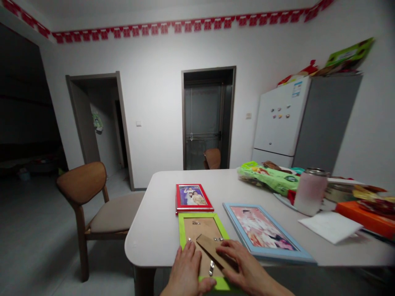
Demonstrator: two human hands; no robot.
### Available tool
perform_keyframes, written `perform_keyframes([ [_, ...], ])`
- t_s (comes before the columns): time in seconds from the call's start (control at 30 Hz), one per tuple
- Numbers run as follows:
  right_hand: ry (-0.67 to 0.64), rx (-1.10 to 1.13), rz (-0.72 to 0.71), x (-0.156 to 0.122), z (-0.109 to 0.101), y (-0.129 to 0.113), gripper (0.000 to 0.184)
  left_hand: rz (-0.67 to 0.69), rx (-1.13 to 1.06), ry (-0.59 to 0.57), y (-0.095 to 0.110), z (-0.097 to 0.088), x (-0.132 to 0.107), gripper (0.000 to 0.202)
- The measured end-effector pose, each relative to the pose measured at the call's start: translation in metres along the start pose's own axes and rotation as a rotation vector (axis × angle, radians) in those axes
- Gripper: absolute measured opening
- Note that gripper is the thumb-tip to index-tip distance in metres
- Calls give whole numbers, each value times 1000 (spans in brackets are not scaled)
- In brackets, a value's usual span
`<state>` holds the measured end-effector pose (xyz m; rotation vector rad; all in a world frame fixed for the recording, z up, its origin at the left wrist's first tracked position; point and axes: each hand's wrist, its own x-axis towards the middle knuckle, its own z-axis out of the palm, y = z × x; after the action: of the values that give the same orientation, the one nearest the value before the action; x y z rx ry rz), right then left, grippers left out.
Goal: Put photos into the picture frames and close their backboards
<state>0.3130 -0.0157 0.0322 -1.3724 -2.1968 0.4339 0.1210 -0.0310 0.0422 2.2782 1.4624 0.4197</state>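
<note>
Right hand [245, 265] pinches the stand [210, 249]; left hand [187, 267] rests unclenched on the green frame [205, 229], counter's [163, 213] near edge: likely light, stiff, best held by its sides.

Dim light leaves the far left dark.

My left hand [187, 269] shows at the bottom centre of the frame, bare, with a broad back and slim fingers [191, 248] tapering to rounded tips. My left thumb [206, 283] looks shorter and blunt-ended. My right hand [243, 261], just to the right of it, is bare as well, its fingers similarly slender. My right wrist [270, 283] is uncovered down to the lower edge, where the frame cuts it off. My nails are too small to make out clearly.
</note>
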Motion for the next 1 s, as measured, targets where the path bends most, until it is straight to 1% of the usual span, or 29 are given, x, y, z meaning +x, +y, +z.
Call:
perform_keyframes([
  [0.1, -3, -39, 2, 1, 2, -1, 36, 40, -2, 8, -6, 4, -1, 65],
  [0.3, 16, -56, 2, 6, 5, 2, 32, 148, -20, 113, -25, 16, -4, 60],
  [0.43, 117, -134, 60, 19, 6, 12, 31, 200, -5, 157, -34, 24, -4, 62],
  [0.53, 134, -232, 113, 33, 7, 22, 28, 188, 20, 169, -35, 25, -3, 62],
  [0.63, 125, -277, 124, 44, 8, 29, 26, 173, 38, 148, -33, 24, -3, 62],
  [0.7, 130, -298, 122, 49, 8, 31, 26, 182, 30, 154, -32, 23, -3, 60],
  [0.8, 113, -320, 103, 49, 7, 31, 25, 185, 39, 162, -30, 22, -4, 58],
  [1.0, 52, -300, 26, 41, 1, 32, 23, 120, 55, 130, -21, 19, -6, 59],
])
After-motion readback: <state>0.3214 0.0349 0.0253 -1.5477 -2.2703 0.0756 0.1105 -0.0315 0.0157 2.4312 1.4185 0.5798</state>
